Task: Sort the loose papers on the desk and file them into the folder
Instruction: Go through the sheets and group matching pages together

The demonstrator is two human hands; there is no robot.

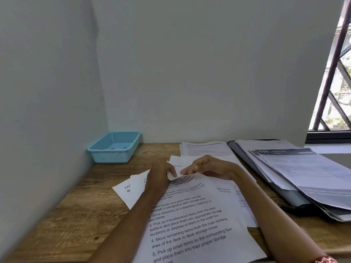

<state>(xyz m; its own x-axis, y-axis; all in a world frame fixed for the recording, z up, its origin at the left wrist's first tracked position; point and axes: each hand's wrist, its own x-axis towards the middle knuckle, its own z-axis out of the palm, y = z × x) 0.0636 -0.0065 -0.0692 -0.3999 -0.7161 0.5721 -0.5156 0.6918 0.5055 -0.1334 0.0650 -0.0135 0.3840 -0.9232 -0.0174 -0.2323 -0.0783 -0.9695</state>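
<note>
Loose printed papers lie spread over the middle of the wooden desk, the top sheet carrying a numbered list. My left hand pinches the curled upper corner of that sheet. Close to the right of it, my right hand rests on the papers with its fingers stretched toward the same corner. More sheets stick out at the left under my left arm. A dark grey folder lies open at the right, with a stack of printed sheets on it.
A light blue plastic basket stands in the back left corner against the walls. Another printed sheet lies at the back centre. A barred window is at the far right.
</note>
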